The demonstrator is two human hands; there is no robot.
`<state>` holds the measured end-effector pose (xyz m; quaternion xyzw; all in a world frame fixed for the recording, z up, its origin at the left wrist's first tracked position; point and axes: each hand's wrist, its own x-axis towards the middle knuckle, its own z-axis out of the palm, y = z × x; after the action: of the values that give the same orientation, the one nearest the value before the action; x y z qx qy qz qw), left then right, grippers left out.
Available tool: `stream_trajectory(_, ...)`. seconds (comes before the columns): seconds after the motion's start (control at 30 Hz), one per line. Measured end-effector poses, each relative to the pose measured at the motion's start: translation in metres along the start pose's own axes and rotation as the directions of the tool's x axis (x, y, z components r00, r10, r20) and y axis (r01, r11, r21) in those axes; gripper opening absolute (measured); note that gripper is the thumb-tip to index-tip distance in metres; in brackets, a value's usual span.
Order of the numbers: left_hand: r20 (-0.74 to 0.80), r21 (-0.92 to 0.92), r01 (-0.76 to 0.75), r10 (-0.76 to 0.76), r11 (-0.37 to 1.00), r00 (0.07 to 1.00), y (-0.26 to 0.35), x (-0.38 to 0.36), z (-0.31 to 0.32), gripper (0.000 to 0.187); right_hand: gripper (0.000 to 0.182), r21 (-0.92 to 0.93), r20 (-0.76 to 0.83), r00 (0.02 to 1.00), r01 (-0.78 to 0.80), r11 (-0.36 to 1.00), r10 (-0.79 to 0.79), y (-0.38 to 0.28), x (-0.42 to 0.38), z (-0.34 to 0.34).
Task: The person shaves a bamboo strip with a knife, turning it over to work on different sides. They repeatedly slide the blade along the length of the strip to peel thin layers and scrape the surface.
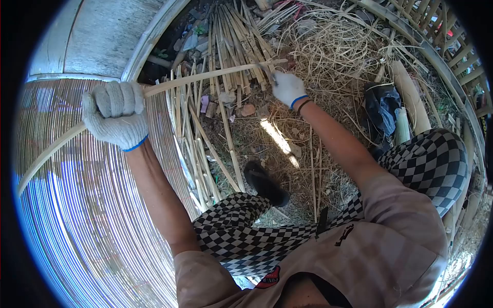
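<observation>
Running across the upper left of the view, a long pale bamboo strip (200,76) is held between two gloved hands; its near stretch is wrapped by the left hand (114,113), its far end is met by the right hand (288,88). By the left fingers the strip is enclosed in a tight fist, the knuckles turned upward; such a grip is presumably used so that the strip can be steadied without slipping. Past that fist its free tail is left to curve down over a slatted panel (77,205), likely because so long a piece cannot be kept wholly in front of the body.

By the right fingers, which appear folded together, a thin dark blade (269,77) seems to be gripped; its handle is hidden by the glove, and whether the strip is also pinched there cannot be told. The strip is crossed by the blade just beside those fingers, with a short tip left showing beyond; the arms are stretched wide apart, perhaps so that the length between is held straight.

Beyond the hands, a bundle of split strips (233,41) is laid with its ends fanned toward the person, perhaps for easy reach; at its right, a heap of curled shavings (334,46) is spread on the ground.
</observation>
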<state>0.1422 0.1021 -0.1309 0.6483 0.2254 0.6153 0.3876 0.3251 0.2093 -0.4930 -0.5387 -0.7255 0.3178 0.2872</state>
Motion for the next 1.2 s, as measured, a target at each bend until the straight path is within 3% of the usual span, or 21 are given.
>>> stream_trajectory(0.03, 0.005, -0.003, 0.01, -0.01, 1.0, 1.0, 0.0, 0.0, -0.001, 0.057, 0.029, 0.033, 0.121, 0.979, -0.169, 0.985, 0.164, 0.031, 0.011, 0.004)
stream_trajectory(0.13, 0.036, -0.023, -0.027, 0.028, 0.999, 0.999, -0.004, -0.001, 0.009, 0.057, 0.028, -0.13, 0.021, 0.992, -0.118, 0.984, 0.122, 0.018, 0.005, -0.003)
stream_trajectory(0.17, -0.025, 0.01, -0.028, 0.028, 1.0, 0.999, -0.005, -0.002, 0.014, 0.057, 0.025, -0.099, -0.031, 0.995, -0.096, 0.99, 0.094, 0.007, 0.003, 0.0)
stream_trajectory(0.27, -0.081, 0.02, -0.019, 0.02, 1.0, 0.996, -0.005, 0.005, 0.013, 0.057, 0.019, -0.029, -0.052, 0.988, 0.143, 0.989, -0.145, -0.037, -0.013, -0.019)
stream_trajectory(0.33, -0.046, 0.002, 0.005, -0.005, 1.0, 0.999, -0.002, 0.009, 0.0, 0.057, 0.016, 0.003, -0.175, 0.945, 0.281, 0.96, -0.276, -0.074, -0.029, -0.037)
stream_trajectory(0.37, -0.026, -0.009, 0.014, -0.014, 1.0, 1.0, -0.003, 0.011, -0.002, 0.057, 0.017, 0.009, -0.147, 0.945, 0.295, 0.955, -0.291, -0.083, -0.029, -0.042)
stream_trajectory(0.47, -0.051, -0.023, 0.031, -0.032, 0.999, 0.998, -0.002, 0.011, 0.003, 0.054, 0.019, 0.04, -0.185, 0.893, 0.424, 0.905, -0.411, -0.051, -0.01, -0.029)
stream_trajectory(0.5, 0.031, -0.047, 0.049, -0.048, 0.998, 0.998, -0.001, 0.012, 0.005, 0.053, 0.023, 0.682, 0.112, 0.991, -0.127, 0.72, 0.069, -0.024, 0.01, -0.004)
stream_trajectory(0.53, 0.028, -0.029, 0.045, -0.044, 0.999, 0.999, 0.001, 0.011, 0.005, 0.054, 0.027, 0.061, 0.043, 0.998, 0.044, 0.997, -0.046, -0.015, 0.0, -0.018)
stream_trajectory(0.57, 0.026, -0.013, 0.034, -0.034, 0.999, 0.999, 0.001, 0.01, 0.005, 0.054, 0.029, 0.003, 0.143, 0.983, -0.114, 0.994, 0.112, 0.008, 0.007, -0.02)
stream_trajectory(0.67, -0.009, 0.007, 0.019, -0.019, 1.0, 1.0, -0.002, 0.011, 0.013, 0.055, 0.03, -0.156, 0.106, 0.989, -0.088, 0.984, 0.105, 0.02, 0.015, -0.019)
stream_trajectory(0.7, -0.012, -0.018, 0.029, -0.03, 0.999, 0.999, -0.001, 0.011, 0.011, 0.055, 0.028, -0.071, 0.087, 0.986, -0.135, 0.988, 0.141, 0.016, 0.015, -0.016)
stream_trajectory(0.8, 0.031, -0.035, 0.04, -0.038, 0.999, 0.999, -0.001, 0.017, 0.002, 0.055, 0.024, 0.005, -0.003, 0.999, 0.052, 0.999, -0.052, -0.021, 0.0, -0.019)
stream_trajectory(0.87, 0.06, -0.055, 0.064, -0.061, 0.996, 0.996, -0.001, 0.02, -0.005, 0.056, 0.02, 0.043, -0.072, 0.964, 0.26, 0.965, -0.257, -0.05, -0.008, -0.026)
stream_trajectory(0.9, 0.047, -0.043, 0.06, -0.058, 0.997, 0.997, -0.001, 0.021, -0.007, 0.055, 0.013, 0.048, -0.188, 0.914, 0.374, 0.926, -0.359, -0.061, -0.015, -0.03)
stream_trajectory(1.0, -0.011, -0.016, 0.04, -0.041, 0.999, 0.999, -0.001, 0.02, -0.004, 0.055, 0.013, 0.13, -0.18, 0.918, 0.378, 0.917, -0.353, -0.042, -0.003, -0.017)
stream_trajectory(1.03, -0.003, -0.012, 0.05, -0.05, 0.999, 0.999, 0.001, 0.02, -0.007, 0.054, 0.018, 0.033, -0.071, 0.981, 0.186, 0.982, -0.183, -0.021, 0.004, -0.006)
stream_trajectory(1.07, 0.005, -0.009, 0.058, -0.058, 0.998, 0.998, 0.001, 0.02, -0.012, 0.054, 0.025, 0.051, -0.01, 1.0, -0.009, 0.999, 0.01, 0.004, 0.011, 0.008)
stream_trajectory(1.13, 0.023, -0.044, 0.052, -0.051, 0.998, 0.998, -0.001, 0.015, -0.021, 0.054, 0.028, 0.054, 0.008, 0.987, -0.163, 0.985, 0.162, 0.034, 0.022, 0.007)
stream_trajectory(1.2, 0.069, -0.117, 0.053, -0.045, 0.992, 0.997, -0.006, 0.017, -0.029, 0.054, 0.028, -0.019, 0.031, 0.989, -0.145, 0.989, 0.146, 0.027, 0.034, 0.006)
